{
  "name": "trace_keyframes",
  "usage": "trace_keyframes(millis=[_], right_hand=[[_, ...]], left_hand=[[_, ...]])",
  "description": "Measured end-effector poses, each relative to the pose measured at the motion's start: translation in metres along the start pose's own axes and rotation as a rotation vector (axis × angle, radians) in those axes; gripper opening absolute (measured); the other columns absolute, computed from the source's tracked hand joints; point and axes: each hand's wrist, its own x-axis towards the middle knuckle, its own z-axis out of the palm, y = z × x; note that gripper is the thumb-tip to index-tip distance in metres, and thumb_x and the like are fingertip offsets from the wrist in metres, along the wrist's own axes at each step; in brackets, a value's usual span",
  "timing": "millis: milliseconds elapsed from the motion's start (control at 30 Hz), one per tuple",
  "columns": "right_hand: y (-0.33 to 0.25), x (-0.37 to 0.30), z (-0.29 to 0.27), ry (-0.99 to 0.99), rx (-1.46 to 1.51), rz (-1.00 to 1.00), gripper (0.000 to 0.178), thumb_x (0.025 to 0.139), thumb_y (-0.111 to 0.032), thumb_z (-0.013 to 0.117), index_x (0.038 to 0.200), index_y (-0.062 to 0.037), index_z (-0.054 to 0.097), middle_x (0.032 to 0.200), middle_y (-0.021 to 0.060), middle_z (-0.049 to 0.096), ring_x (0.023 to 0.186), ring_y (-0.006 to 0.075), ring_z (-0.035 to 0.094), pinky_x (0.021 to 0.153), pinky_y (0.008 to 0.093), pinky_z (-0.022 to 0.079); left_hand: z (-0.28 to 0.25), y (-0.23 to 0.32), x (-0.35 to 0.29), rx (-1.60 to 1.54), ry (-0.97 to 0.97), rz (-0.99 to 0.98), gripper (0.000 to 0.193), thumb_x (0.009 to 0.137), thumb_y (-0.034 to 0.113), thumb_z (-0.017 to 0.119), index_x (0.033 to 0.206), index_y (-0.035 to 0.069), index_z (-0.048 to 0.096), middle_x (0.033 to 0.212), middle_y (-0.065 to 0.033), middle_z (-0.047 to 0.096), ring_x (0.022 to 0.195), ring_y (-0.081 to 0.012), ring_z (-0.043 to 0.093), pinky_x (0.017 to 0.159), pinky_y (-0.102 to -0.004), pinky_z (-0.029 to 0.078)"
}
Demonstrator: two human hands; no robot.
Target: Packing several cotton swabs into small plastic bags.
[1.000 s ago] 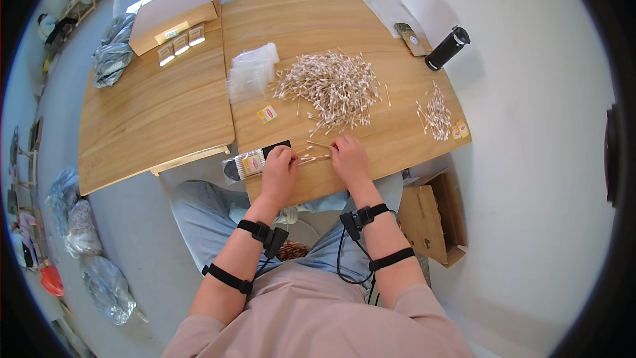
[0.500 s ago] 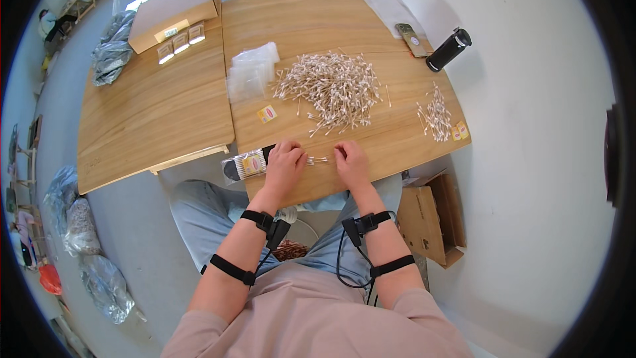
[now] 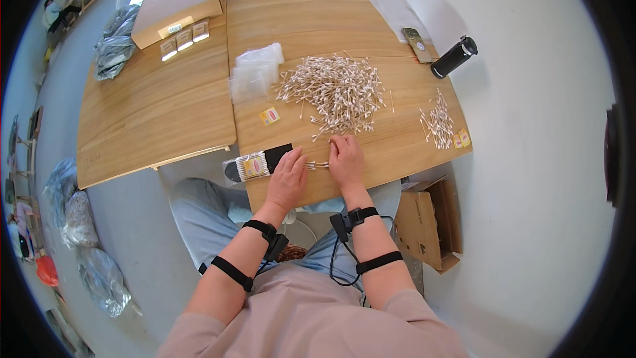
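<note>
A few cotton swabs [image 3: 318,165] stick out from the thumb side of my left hand [image 3: 287,178], which is low and closed over them at the table's near edge. Just left of it lies a clear pack of cotton swabs [image 3: 252,167] with a yellow-and-white label, and a black flat piece [image 3: 277,155] extends from it towards my fingers. My right hand [image 3: 346,161] has its fingertips pinched at the near edge of the big heap of loose cotton swabs [image 3: 338,89]; what sits between them is too small to make out.
Clear plastic bags [image 3: 255,74] and a small yellow card [image 3: 269,116] lie left of the heap. To the right are a smaller swab pile [image 3: 438,122], yellow cards [image 3: 462,138], a phone [image 3: 416,45] and a black bottle [image 3: 454,58]. A cardboard box [image 3: 179,10] stands far left.
My right hand has moved away from me and slightly left, up to the heap's edge. The left hand has drawn back a little, so more of the black piece shows.
</note>
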Motion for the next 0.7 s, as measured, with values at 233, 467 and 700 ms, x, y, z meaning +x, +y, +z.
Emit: trace_keyframes(millis=[233, 467, 700], right_hand=[[0.0022, -0.0017, 0.0048, 0.079, -0.141, -0.037, 0.01, 0.079, -0.009, 0.065, 0.081, -0.0073, 0.055, 0.083, 0.011, 0.055, 0.082, 0.0326, 0.056, 0.07, 0.0434, 0.046], [-0.0021, -0.0026, 0.0071, 0.102, -0.141, 0.027, 0.013, 0.074, -0.006, 0.061, 0.086, -0.0077, 0.056, 0.085, 0.0112, 0.056, 0.085, 0.0324, 0.057, 0.073, 0.0432, 0.048], [0.0033, -0.0063, 0.007, 0.066, -0.082, 0.072, 0.019, 0.074, -0.003, 0.06, 0.092, -0.0065, 0.057, 0.087, 0.0127, 0.057, 0.085, 0.0334, 0.057, 0.073, 0.0443, 0.049]], left_hand=[[0.0024, 0.0036, 0.0026, 0.091, -0.005, -0.01, 0.035, 0.09, 0.015, 0.059, 0.122, 0.002, 0.055, 0.134, -0.0152, 0.052, 0.126, -0.0334, 0.048, 0.109, -0.0447, 0.037], [0.0022, 0.0066, 0.0033, 0.162, -0.105, -0.058, 0.045, 0.089, 0.023, 0.061, 0.129, 0.004, 0.051, 0.141, -0.0131, 0.047, 0.135, -0.0283, 0.04, 0.114, -0.0453, 0.028], [0.0037, 0.0036, 0.0034, 0.166, -0.115, -0.058, 0.049, 0.088, 0.025, 0.062, 0.132, 0.005, 0.05, 0.142, -0.0123, 0.046, 0.135, -0.0275, 0.04, 0.115, -0.0447, 0.026]])
